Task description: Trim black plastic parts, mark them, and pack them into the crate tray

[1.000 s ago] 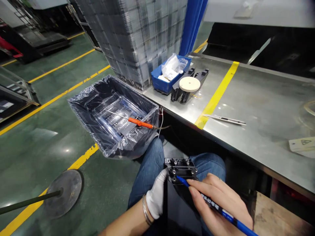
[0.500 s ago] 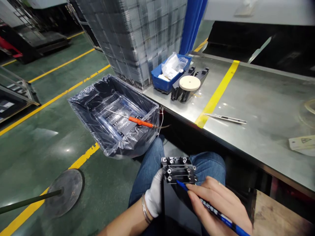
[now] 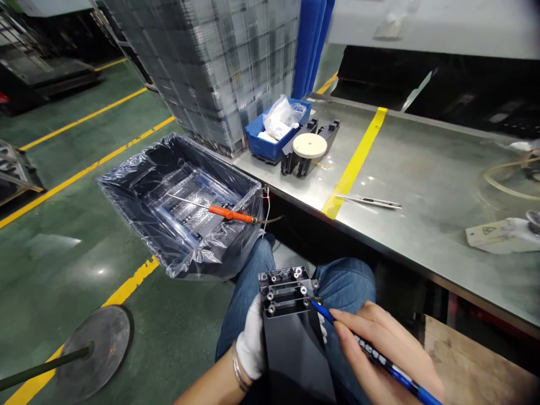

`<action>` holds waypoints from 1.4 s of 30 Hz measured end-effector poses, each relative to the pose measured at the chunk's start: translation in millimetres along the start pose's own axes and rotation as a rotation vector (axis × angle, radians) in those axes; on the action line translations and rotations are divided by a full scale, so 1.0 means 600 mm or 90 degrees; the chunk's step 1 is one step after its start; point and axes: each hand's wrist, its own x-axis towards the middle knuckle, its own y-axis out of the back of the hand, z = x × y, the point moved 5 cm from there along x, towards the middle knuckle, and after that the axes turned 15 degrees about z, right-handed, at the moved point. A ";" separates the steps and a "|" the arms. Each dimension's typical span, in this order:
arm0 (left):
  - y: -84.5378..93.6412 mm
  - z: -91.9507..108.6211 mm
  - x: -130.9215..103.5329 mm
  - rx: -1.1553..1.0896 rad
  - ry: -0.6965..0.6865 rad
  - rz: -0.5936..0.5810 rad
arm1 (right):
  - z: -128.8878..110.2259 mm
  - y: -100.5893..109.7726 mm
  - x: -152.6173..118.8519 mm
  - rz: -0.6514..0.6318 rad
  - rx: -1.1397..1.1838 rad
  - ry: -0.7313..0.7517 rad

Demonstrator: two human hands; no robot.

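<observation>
My left hand [image 3: 252, 340], in a white glove with a metal bangle at the wrist, grips a black plastic part [image 3: 295, 354] from below, over my lap. White fingertips show at the part's right side. Its far end has ribbed slots and several round metal inserts. Bare, my right hand [image 3: 383, 343] holds a blue marker pen [image 3: 371, 351] with its tip at the right side of the ribbed end, by one of the inserts; whether it touches I cannot tell.
A plastic-lined dark bin [image 3: 181, 208] stands on the left, an orange-handled tool [image 3: 230, 214] across it. On the metal bench [image 3: 422, 163] are a blue tray [image 3: 264, 147], black parts topped by a round cream disc [image 3: 310, 146], and a slim utility knife [image 3: 371, 202]. A round-based stand [image 3: 105, 349] is lower left.
The pen tip has moved from the ribbed end's near edge to its right side. The part has shifted slightly left and turned a little. The whole view has swung right.
</observation>
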 end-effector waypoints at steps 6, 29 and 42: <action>-0.006 0.001 0.001 -0.010 -0.003 -0.055 | 0.000 -0.004 0.004 0.028 0.023 0.011; -0.011 0.036 -0.020 -0.021 -0.052 -0.071 | 0.024 0.025 -0.016 0.083 -0.055 -0.058; 0.010 0.169 -0.074 -0.053 -0.529 0.258 | 0.006 -0.005 -0.006 0.022 0.076 -0.013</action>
